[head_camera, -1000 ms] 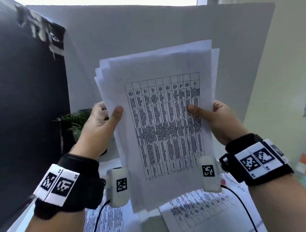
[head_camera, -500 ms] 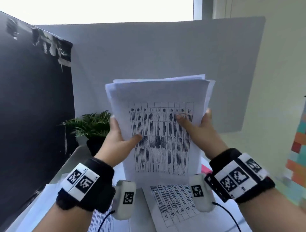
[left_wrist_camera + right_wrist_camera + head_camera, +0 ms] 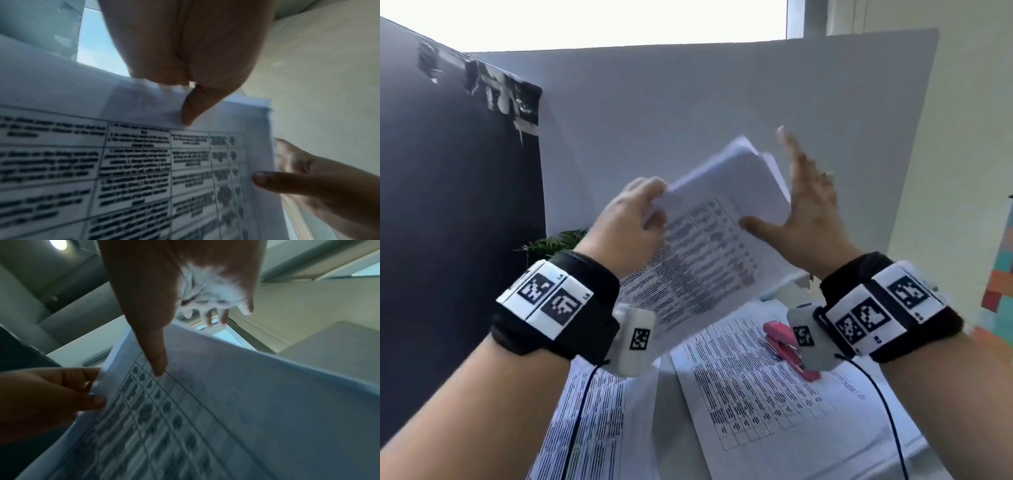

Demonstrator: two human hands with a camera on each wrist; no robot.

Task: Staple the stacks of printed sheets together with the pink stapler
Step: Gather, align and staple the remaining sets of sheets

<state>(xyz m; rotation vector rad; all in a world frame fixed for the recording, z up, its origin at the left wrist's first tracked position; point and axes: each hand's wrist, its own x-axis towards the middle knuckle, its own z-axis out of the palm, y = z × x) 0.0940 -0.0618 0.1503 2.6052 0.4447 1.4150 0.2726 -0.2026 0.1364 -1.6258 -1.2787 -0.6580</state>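
I hold a stack of printed sheets (image 3: 709, 246) tilted in the air above the desk, its table print facing me. My left hand (image 3: 630, 222) grips the stack's upper left edge, thumb (image 3: 191, 110) on the front and fingers behind. My right hand (image 3: 808, 212) is at the right edge with fingers spread and straight; its thumb (image 3: 154, 356) touches the printed face. The pink stapler (image 3: 782, 346) lies on the desk below my right wrist, partly hidden by the wrist camera.
More printed sheets (image 3: 750, 394) lie on the desk under the stapler, and another pile (image 3: 592, 421) lies to the left. A white board (image 3: 722, 102) stands behind, a dark panel (image 3: 448, 205) on the left, a small plant (image 3: 554, 241) in the corner.
The stack has dropped lower and tilted to a slant. My left hand moved up to its top left edge. My right hand's fingers spread open at the right edge.
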